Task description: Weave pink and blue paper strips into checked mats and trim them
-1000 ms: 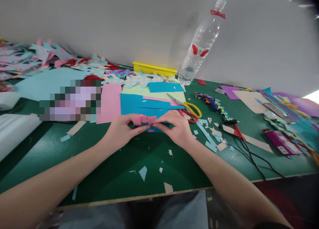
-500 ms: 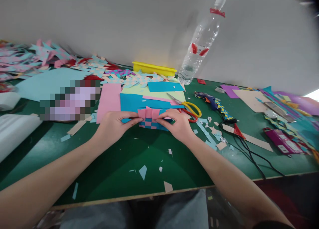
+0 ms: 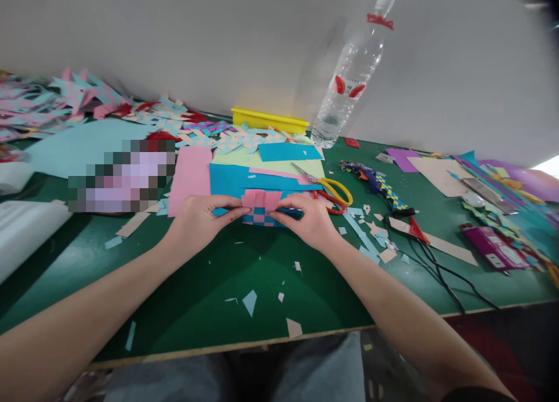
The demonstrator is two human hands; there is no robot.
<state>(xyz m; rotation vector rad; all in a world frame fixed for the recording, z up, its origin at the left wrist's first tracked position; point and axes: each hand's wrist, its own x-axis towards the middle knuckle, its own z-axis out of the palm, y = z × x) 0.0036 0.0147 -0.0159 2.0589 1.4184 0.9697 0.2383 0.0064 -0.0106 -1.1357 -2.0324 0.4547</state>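
Note:
Between my two hands is a small woven paper piece point(image 3: 261, 211), a pink and blue checker with plain pink strips along its top. My left hand point(image 3: 203, 220) pinches its left side between thumb and fingers. On the right side, my right hand point(image 3: 308, 218) pinches it the same way. Just behind the piece lie blue paper sheets point(image 3: 227, 179) and a pink sheet point(image 3: 192, 172). Scissors point(image 3: 334, 192) with yellow and red handles rest beside my right hand, blades pointing up and left over the blue paper.
A tall plastic bottle point(image 3: 349, 81) stands at the back against the grey wall. Woven strips and scraps heap at the back left. A glue gun point(image 3: 364, 175) with a black cord point(image 3: 437, 268) lies right, near a purple box point(image 3: 495, 247). Paper bits litter the green table point(image 3: 196, 309).
The pink strips at the top of the woven piece now lie flatter and more even, and my right fingers have shifted slightly along its edge. My left hand stays in place.

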